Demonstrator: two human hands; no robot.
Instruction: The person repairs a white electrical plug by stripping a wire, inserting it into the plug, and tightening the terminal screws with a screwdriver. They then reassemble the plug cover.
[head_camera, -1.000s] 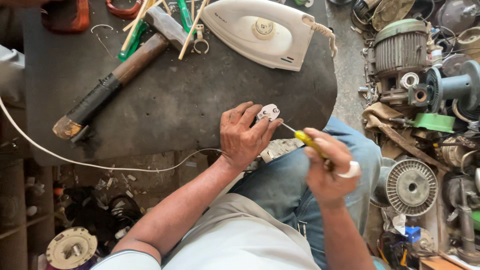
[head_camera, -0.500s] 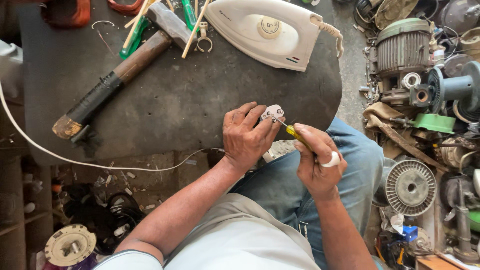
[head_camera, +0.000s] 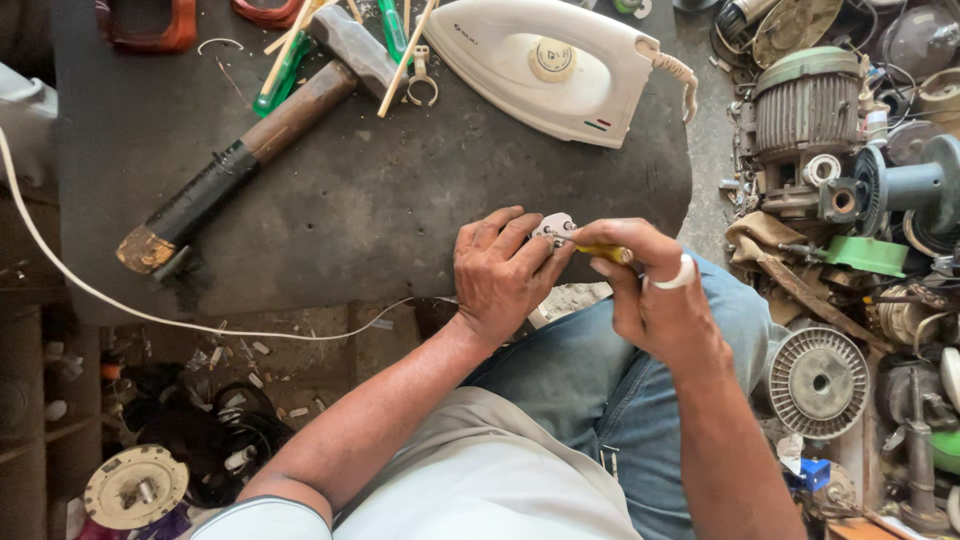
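My left hand (head_camera: 500, 272) grips a small white electrical plug (head_camera: 553, 229) at the near edge of a dark worktop (head_camera: 380, 210). My right hand (head_camera: 655, 290) holds a yellow-handled screwdriver (head_camera: 602, 251), its tip set against the plug. A white ring-like piece sits on one finger of my right hand. A thin white cord (head_camera: 150, 315) runs from under my left hand across to the far left.
A white clothes iron (head_camera: 550, 65) lies at the worktop's far side. A big hammer (head_camera: 250, 150), green-handled screwdrivers (head_camera: 285, 70) and sticks lie at the upper left. Motors and metal parts (head_camera: 830, 130) crowd the right side. Scrap lies on the floor at the lower left.
My right hand has moved up and left with the screwdriver, closing on the plug; the tip now rests on it. My left hand has kept hold of the plug.
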